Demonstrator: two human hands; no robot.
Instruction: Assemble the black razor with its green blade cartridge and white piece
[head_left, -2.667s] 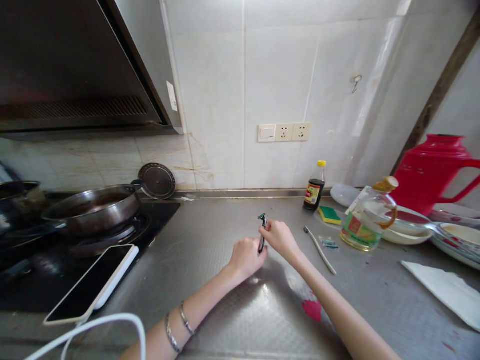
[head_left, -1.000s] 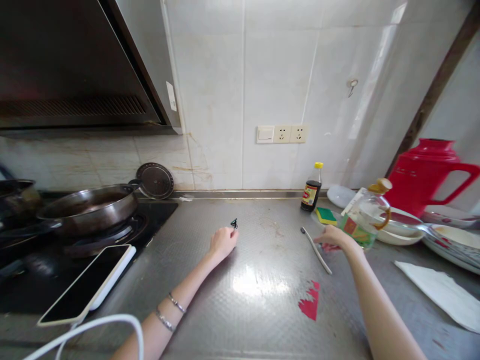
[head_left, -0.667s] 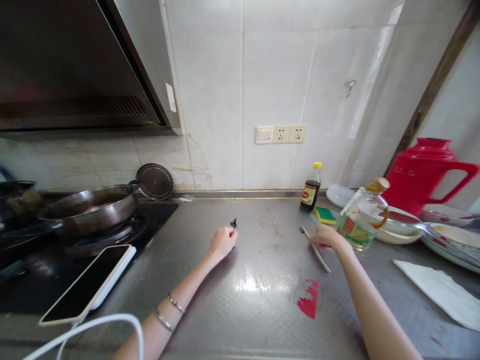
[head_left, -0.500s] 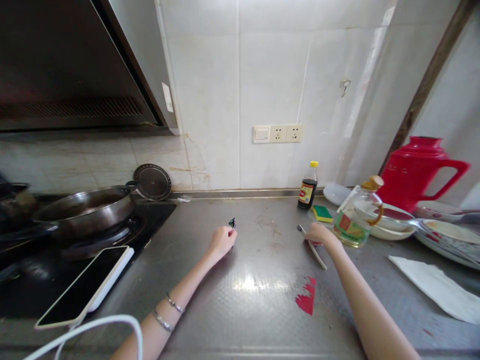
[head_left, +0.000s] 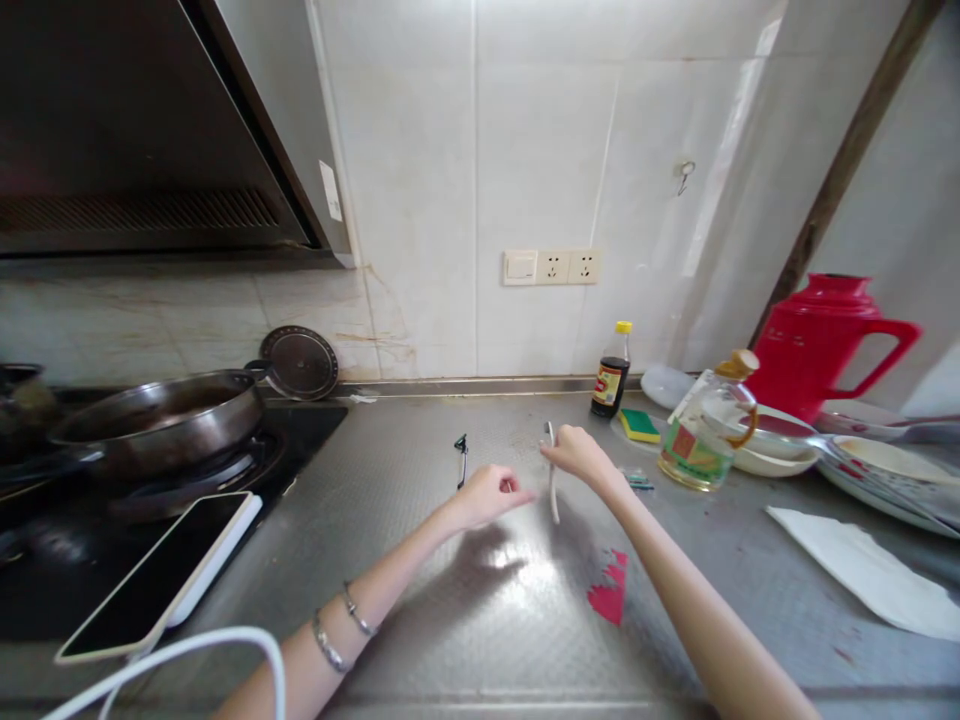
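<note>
My right hand [head_left: 581, 455] pinches a slim, slightly curved white stick with a darker head, which looks like a toothbrush [head_left: 554, 498]. It points up and down in the picture above the steel counter. My left hand [head_left: 491, 497] is just left of it, empty, with the index finger stretched towards the toothbrush and other fingers loosely curled. Behind the left hand lies a thin, dark-headed thing that looks like a razor [head_left: 461, 443]; the hand covers its lower end. Right of my right wrist lie small greenish sticks [head_left: 639, 482], too small to name.
A phone [head_left: 161, 570] with a white cable lies by the stove, where a pan [head_left: 161, 430] stands. To the right are a soy sauce bottle [head_left: 611, 375], sponge [head_left: 640, 426], oil jug [head_left: 701, 435], red thermos [head_left: 817, 350], bowls and paper [head_left: 862, 570]. A red scrap [head_left: 609, 595] lies in front.
My left hand has let go of the razor-like thing and moved right. My right hand has brought the toothbrush leftward, uncovering the small greenish sticks.
</note>
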